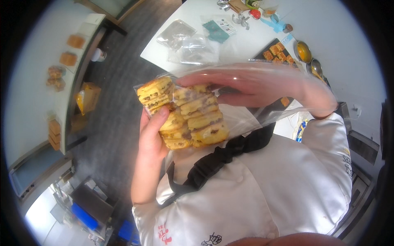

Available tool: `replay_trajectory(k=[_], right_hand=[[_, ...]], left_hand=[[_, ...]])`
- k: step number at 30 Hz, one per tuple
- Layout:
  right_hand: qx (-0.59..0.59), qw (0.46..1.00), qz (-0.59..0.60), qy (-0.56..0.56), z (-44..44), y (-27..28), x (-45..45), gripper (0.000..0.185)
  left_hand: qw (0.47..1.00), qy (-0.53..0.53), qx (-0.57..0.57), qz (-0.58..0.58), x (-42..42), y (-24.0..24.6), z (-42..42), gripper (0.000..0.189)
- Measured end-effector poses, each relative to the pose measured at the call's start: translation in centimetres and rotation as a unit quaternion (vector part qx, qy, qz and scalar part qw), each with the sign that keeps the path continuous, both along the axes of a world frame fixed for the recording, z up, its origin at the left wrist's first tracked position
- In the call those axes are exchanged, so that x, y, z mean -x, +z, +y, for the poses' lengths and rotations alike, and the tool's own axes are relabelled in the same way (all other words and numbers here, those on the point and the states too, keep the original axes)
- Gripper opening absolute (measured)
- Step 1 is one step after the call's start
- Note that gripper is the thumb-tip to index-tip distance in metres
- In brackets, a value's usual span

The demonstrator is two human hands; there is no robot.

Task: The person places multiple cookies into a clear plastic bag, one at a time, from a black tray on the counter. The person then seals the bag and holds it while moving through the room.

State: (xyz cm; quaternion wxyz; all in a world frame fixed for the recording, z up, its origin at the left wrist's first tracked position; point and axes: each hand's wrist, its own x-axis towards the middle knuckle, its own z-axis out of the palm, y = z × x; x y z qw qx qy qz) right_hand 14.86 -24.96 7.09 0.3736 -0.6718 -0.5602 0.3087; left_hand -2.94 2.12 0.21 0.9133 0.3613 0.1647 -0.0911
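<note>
Several yellow layered pastry pieces with dark bits (201, 113) sit packed in two rows at the closed end of a clear plastic bag (243, 123). My left hand (154, 129) grips this end from outside, its thumb pressed over the near row. From the bag's mouth at the right, my right hand (246, 83) reaches in as far as the wrist and beyond. Its fingers stretch along the far edge of the pastries, with the thumb apart below them. Bag and hands are held up before my chest. The fingertips' contact with the pastries is partly hidden by glare.
On the white table (157, 53) lie clear plastic bags (194, 46) and a teal packet (217, 30). A dark tray (261, 55) bears browned pastry squares; metal bowls (303, 52) stand beside it. Bread loaves (68, 58) rest on a shelf at left, above a cardboard box (92, 95).
</note>
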Motion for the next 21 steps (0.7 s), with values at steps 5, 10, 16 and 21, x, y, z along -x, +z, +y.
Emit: replay_trajectory(k=[5,10,16,21], right_hand=[[0.054,0.99,-0.126,-0.018,-0.2,1.7,0.4,0.081],[0.016,0.976,-0.213,-0.051,-0.1,2.8,1.3,0.084],[0.045,0.957,-0.278,-0.072,0.1,4.0,2.0,0.081],[0.118,0.964,-0.232,-0.057,0.1,4.4,1.9,0.082]], left_hand=[[1.0,-0.01,0.01,-0.007,-0.2,-0.3,0.0,0.062],[0.999,-0.012,0.019,-0.033,-0.3,-0.2,0.0,0.065],[0.999,-0.002,-0.036,-0.028,-0.2,0.3,-0.4,0.068],[0.999,0.001,-0.003,-0.034,-0.2,0.5,-0.5,0.065]])
